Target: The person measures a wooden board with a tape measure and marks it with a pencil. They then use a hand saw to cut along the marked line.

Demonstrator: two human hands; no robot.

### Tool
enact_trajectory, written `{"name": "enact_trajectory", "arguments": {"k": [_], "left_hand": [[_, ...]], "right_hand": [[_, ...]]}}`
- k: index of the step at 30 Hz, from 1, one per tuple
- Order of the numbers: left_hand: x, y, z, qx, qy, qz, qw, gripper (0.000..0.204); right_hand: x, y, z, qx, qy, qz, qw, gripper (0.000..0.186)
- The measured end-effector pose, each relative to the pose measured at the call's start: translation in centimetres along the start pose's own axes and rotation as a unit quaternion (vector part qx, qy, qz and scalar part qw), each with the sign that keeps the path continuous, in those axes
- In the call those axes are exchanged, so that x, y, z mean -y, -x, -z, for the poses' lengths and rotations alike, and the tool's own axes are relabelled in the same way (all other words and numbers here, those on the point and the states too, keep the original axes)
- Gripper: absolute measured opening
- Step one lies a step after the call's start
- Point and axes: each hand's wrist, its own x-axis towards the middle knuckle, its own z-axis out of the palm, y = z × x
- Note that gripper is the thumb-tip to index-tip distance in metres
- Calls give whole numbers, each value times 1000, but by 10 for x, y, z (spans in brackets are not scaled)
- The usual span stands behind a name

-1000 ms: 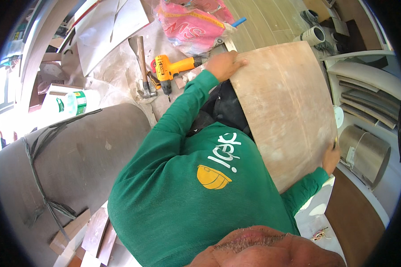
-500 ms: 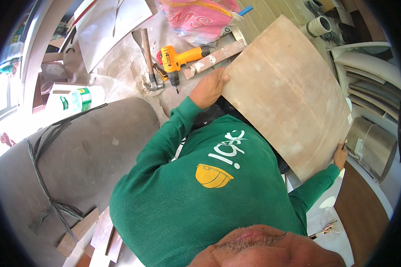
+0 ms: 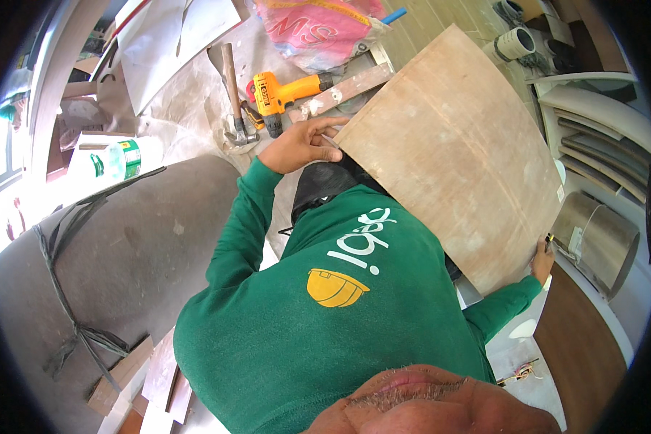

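A large light-brown plywood sheet (image 3: 456,159) lies tilted across my lap. My left hand (image 3: 304,145) is at its left corner, thumb and fingers apart. The fingertips reach close to the corner; whether they touch it I cannot tell. A thin pale strip shows between thumb and fingers, too small to name. At the sheet's lower right edge, my right hand (image 3: 541,262) is closed around a small black-and-yellow tool (image 3: 549,240), its kind unclear. Beyond my left hand lie an orange cordless drill (image 3: 286,92) and a hammer (image 3: 233,94).
A large grey roll tied with dark strips (image 3: 145,239) fills the left side. Ahead are a pink plastic bag (image 3: 311,32) and a narrow wooden strip (image 3: 343,92). A clear bottle (image 3: 126,159) stands at left. Curved shelving (image 3: 600,137) and a metal cylinder (image 3: 600,239) are at right.
My left hand has shifted left, and its thumb has come off the sheet. The sheet has moved slightly left. My right hand, with the small tool, has also moved slightly left.
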Motion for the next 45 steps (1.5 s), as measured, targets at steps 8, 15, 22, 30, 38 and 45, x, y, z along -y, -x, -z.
{"name": "enact_trajectory", "arguments": {"k": [8,15,22,30,38,45], "left_hand": [[24,-10,3,-60,-59,-26,996,69],[22,-9,6,-46,-71,-10,996,68],[25,-12,12,-28,-59,-16,998,67],[11,-8,15,-31,-169,-29,985,57],[29,23,166,-438,-283,-42,852,52],[75,-5,206,-304,-597,-11,743,95]], "right_hand": [[-16,4,-8,-37,-43,2,998,52],[-9,7,-4,-11,-49,-29,998,54],[-7,11,-6,-24,-43,-24,999,54],[-9,11,-2,-55,-47,-2,997,46],[0,3,26,-129,30,99,986,47],[65,27,19,-147,-46,139,978,45]]}}
